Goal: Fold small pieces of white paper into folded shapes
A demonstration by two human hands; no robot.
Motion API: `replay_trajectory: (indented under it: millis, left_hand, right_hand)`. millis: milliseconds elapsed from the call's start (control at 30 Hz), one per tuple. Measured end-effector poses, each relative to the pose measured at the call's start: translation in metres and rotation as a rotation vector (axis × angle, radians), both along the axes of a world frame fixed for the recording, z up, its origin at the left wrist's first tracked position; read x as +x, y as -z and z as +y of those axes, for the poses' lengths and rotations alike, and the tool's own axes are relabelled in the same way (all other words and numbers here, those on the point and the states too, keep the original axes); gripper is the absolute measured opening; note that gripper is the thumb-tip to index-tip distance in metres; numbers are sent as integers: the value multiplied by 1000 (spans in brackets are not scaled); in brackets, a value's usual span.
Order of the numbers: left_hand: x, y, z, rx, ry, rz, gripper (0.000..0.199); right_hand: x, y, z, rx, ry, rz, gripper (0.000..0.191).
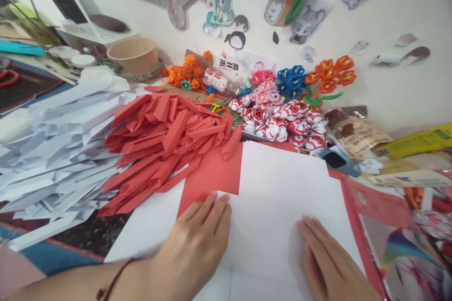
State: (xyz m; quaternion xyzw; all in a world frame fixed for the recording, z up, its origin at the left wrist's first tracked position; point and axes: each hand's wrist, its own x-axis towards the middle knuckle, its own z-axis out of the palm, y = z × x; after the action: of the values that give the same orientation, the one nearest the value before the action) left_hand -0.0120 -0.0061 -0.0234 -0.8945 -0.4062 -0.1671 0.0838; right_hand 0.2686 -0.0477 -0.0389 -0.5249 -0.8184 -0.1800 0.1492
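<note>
White paper sheets (282, 188) lie in front of me over red sheets (213, 171). My left hand (199, 237) rests on the paper's left part, palm down, fingers stretched out side by side. On the right part, my right hand (330, 261) lies with straight fingers, its thumb mostly tucked from sight. Neither hand holds anything that I can see. A crease line runs through the paper near the bottom. Left of the sheets is a heap of folded red paper strips (169, 136), and beyond it a heap of folded white paper strips (63, 150).
Red-and-white folded flowers (282, 124) stand behind the sheets. Blue flowers (291, 80) and orange flowers (332, 75) are near the wall. A paper tub (134, 56) sits at the back left. At the right lie a yellow packet (420, 141) and a clear pink-edged pouch (384, 211).
</note>
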Motion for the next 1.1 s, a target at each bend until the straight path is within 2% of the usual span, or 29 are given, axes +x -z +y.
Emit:
replay_trajectory:
  millis: [267, 733, 900, 1100]
  left_hand:
    - [5, -8, 3, 40, -22, -28, 31]
    - [-7, -18, 2, -168, 24, 71, 52]
    - [-8, -17, 1, -206, 32, 90, 59]
    - [-6, -14, -1, -157, 12, 76, 54]
  right_hand:
    - [-4, -5, 1, 6, -8, -15, 35]
    - [1, 2, 0, 3, -9, -23, 37]
    - [-2, -1, 0, -8, 0, -21, 37]
    - [0, 0, 1, 1, -17, -27, 37]
